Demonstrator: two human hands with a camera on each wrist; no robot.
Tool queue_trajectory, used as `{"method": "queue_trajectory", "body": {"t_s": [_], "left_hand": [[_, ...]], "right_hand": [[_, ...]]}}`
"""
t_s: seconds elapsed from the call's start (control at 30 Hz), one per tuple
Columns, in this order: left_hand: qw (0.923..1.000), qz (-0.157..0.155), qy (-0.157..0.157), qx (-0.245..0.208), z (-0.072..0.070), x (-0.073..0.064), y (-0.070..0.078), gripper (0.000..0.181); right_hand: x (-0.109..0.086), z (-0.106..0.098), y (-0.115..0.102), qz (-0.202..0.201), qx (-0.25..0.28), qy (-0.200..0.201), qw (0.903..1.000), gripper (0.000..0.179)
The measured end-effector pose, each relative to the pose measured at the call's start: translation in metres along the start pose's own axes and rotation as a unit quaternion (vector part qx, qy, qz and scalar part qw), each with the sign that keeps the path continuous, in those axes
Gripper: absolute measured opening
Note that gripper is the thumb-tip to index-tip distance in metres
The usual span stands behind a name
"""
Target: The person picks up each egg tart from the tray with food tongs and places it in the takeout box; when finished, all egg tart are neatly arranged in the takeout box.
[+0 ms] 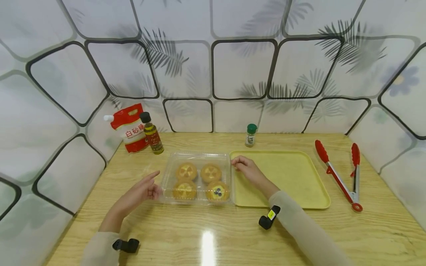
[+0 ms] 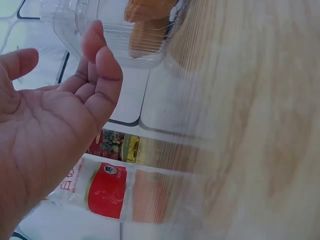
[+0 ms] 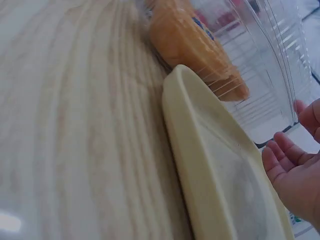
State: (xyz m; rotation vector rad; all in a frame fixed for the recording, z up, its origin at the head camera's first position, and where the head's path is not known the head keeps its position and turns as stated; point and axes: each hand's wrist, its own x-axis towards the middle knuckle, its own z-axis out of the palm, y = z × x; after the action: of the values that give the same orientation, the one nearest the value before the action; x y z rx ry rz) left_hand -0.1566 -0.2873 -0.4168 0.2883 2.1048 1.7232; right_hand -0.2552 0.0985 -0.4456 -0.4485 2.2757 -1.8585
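Observation:
A clear plastic box (image 1: 199, 158) sits mid-table in the head view, with several round golden pastries (image 1: 211, 173) inside; the front right one carries dark blue berries (image 1: 218, 192). My left hand (image 1: 141, 194) is at the box's left side, index finger stretched out and the other fingers loosely bent. The left wrist view shows its palm with nothing in it. At the box's right edge, over the tray's left rim, is my right hand (image 1: 247, 169). In the right wrist view, its fingers (image 3: 285, 155) are lightly bent, with a fingertip right at the plastic edge.
A yellow tray (image 1: 283, 177) lies against the box's right side. Red-tipped tongs (image 1: 342, 184) lie farther right. Toward the back stand a green-capped shaker (image 1: 250, 136), a dark-capped oil bottle (image 1: 153, 136) and a red-and-white sugar pouch (image 1: 131, 129). A patterned wall (image 1: 244, 70) rises behind.

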Motion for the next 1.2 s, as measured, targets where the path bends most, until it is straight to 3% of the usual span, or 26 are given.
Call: {"method": "queue_trajectory", "body": {"t_s": [0.13, 0.23, 0.4, 0.53, 0.6, 0.7, 0.87, 1.07, 1.2], "left_hand": [[0.9993, 0.02, -0.028, 0.018, 0.002, -0.006, -0.001, 0.063], [0.9974, 0.049, -0.052, 0.009, 0.005, -0.009, -0.004, 0.068], [0.9961, 0.058, -0.065, -0.011, 0.009, -0.01, -0.007, 0.072], [0.9973, 0.048, -0.055, -0.001, 0.009, -0.01, -0.007, 0.074], [0.9976, 0.046, -0.051, 0.003, 0.01, -0.011, -0.006, 0.074], [0.9977, 0.048, -0.048, 0.004, 0.011, -0.012, -0.006, 0.074], [0.9975, 0.05, -0.049, -0.002, 0.012, -0.012, -0.007, 0.074], [0.9969, 0.059, -0.051, -0.012, 0.012, -0.01, -0.008, 0.073], [0.9981, 0.049, -0.036, -0.013, 0.012, -0.004, -0.007, 0.073]], "right_hand": [[-0.013, -0.001, -0.003, -0.035, -0.071, -0.014, 0.9968, 0.02], [-0.031, 0.001, -0.022, -0.06, -0.127, -0.028, 0.9897, 0.024], [-0.056, 0.001, -0.03, -0.058, -0.159, -0.092, 0.9813, 0.043], [-0.072, 0.005, -0.03, -0.028, -0.113, -0.149, 0.982, 0.056], [-0.08, 0.009, -0.034, -0.003, -0.081, -0.157, 0.9843, 0.061], [-0.089, 0.017, -0.036, 0.028, -0.049, -0.154, 0.9864, 0.067], [-0.097, 0.024, -0.037, 0.042, -0.003, -0.14, 0.9892, 0.069], [-0.096, 0.026, -0.031, 0.051, 0.049, -0.14, 0.9877, 0.073], [-0.09, 0.024, -0.026, 0.064, 0.065, -0.125, 0.9879, 0.072]]}}
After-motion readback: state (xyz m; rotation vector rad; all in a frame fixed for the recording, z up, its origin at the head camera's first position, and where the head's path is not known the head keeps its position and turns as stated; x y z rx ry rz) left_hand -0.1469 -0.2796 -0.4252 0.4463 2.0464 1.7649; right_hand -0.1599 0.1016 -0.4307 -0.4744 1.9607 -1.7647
